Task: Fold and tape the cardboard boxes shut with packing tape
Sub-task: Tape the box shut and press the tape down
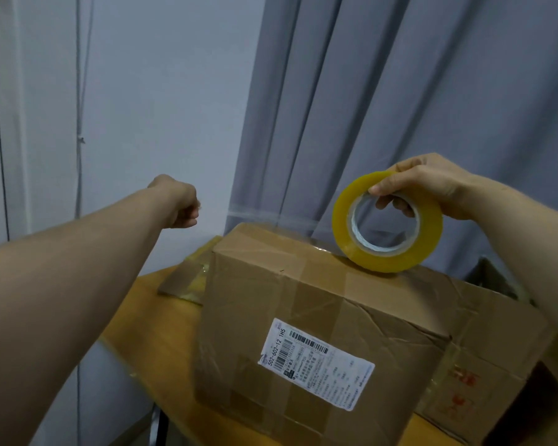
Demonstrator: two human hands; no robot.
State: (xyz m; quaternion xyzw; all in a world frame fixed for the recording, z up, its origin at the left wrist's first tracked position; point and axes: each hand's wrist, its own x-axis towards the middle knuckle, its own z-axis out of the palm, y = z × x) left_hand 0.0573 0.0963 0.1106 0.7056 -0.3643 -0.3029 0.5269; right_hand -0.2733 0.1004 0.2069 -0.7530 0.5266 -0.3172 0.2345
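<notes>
Yellow tape roll [387,225] in right hand [432,185]

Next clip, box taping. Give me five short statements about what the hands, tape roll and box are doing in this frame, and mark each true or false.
1. The right hand holds the tape roll. True.
2. The tape roll lies flat on the table. False: it stands on edge at the far top edge of the cardboard box.
3. The left hand presses down a box flap. False: it is extended beyond the box, closed, pulling a clear strip of tape.
4. A shipping label is on the box. True.
5. The box top is open. False: its flaps are closed.
</notes>
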